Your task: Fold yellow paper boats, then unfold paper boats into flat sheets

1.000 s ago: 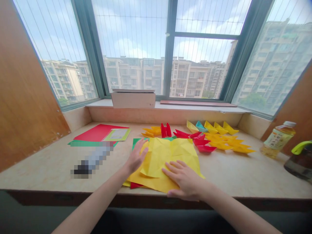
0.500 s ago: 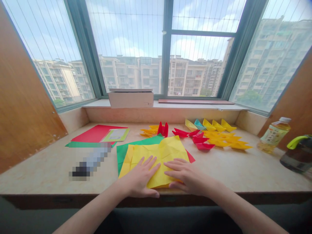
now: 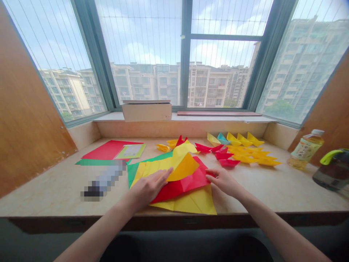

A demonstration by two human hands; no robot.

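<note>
My left hand [image 3: 148,190] lies flat on a creased yellow paper sheet [image 3: 155,169], and its fingertips reach a darker yellow folded flap [image 3: 182,167]. My right hand [image 3: 223,182] is raised slightly, with its fingertips at the right corner of a red paper sheet [image 3: 182,185]. The red sheet lies across another yellow sheet [image 3: 191,203] near the front edge. Under the pile on the left, a green paper sheet [image 3: 133,174] shows. The sheets' lower layers are partly hidden.
Rows of folded paper boats [image 3: 240,149] in yellow, red and teal stand behind the pile. Flat red and green sheets [image 3: 109,150] lie to the left, by a pixelated object [image 3: 103,179]. A bottle [image 3: 307,152], a jug [image 3: 334,169] and a cardboard box [image 3: 146,111] stand nearby.
The flat yellow fold has opened, uncovering red paper and a darker yellow flap. My right hand has moved right and lifted, while my left hand has shifted slightly left.
</note>
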